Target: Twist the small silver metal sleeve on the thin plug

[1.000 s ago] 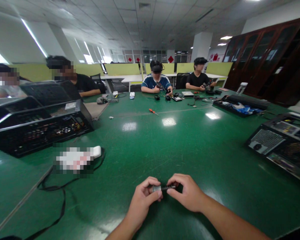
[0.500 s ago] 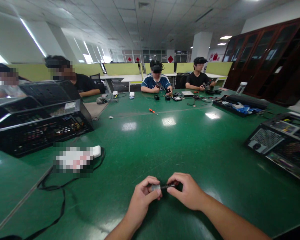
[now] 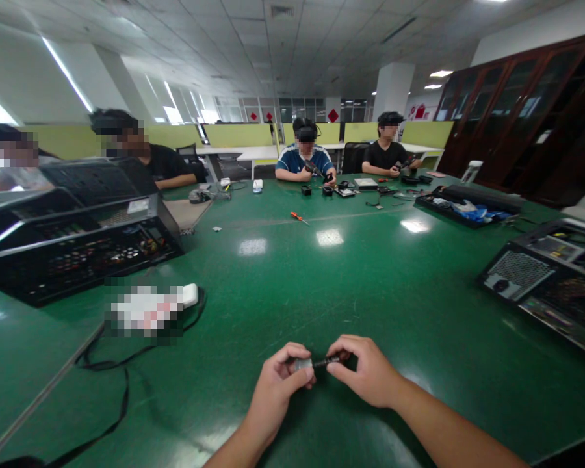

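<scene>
So the left hand (image 3: 277, 383) has its fingers closed round a silver cylinder (image 3: 303, 364), while the right hand (image 3: 370, 374) pinches a dark rod (image 3: 320, 363) lined up with it, over the green table (image 3: 253, 286). Can't tell if they're fully joined. Farther out, an orange screwdriver (image 3: 296, 216) lies unheld.

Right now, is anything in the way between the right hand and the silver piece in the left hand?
Only the thin dark shaft spans the gap from the silver piece to the right hand; nothing else visible stands between.
</scene>
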`<action>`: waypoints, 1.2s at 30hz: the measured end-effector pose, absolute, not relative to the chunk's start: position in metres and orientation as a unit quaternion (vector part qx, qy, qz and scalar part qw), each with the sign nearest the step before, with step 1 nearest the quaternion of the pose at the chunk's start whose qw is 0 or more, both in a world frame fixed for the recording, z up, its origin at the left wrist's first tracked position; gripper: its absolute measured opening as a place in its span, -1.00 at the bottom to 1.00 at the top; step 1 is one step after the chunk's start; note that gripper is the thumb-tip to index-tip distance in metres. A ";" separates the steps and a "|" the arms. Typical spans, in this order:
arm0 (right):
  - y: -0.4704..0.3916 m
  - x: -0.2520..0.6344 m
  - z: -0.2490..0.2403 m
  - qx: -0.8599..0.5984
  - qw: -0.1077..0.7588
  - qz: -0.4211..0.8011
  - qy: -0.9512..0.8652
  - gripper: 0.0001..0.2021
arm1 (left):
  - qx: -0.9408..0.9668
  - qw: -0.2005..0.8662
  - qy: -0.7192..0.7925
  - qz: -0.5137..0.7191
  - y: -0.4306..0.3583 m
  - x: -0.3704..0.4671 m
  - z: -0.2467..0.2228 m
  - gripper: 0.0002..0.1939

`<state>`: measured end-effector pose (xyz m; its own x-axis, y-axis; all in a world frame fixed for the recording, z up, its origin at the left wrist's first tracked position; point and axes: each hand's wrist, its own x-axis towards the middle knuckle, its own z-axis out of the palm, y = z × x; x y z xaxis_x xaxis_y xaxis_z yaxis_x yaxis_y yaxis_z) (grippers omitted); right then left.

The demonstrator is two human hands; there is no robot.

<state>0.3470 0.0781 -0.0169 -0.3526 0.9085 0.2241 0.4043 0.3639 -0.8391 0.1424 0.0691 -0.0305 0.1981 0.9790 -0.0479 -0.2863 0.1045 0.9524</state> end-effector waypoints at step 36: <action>0.082 0.351 -0.020 -0.449 0.360 0.343 -0.742 -0.92 | 0.441 0.624 0.394 0.512 0.069 0.137 -0.030 -0.82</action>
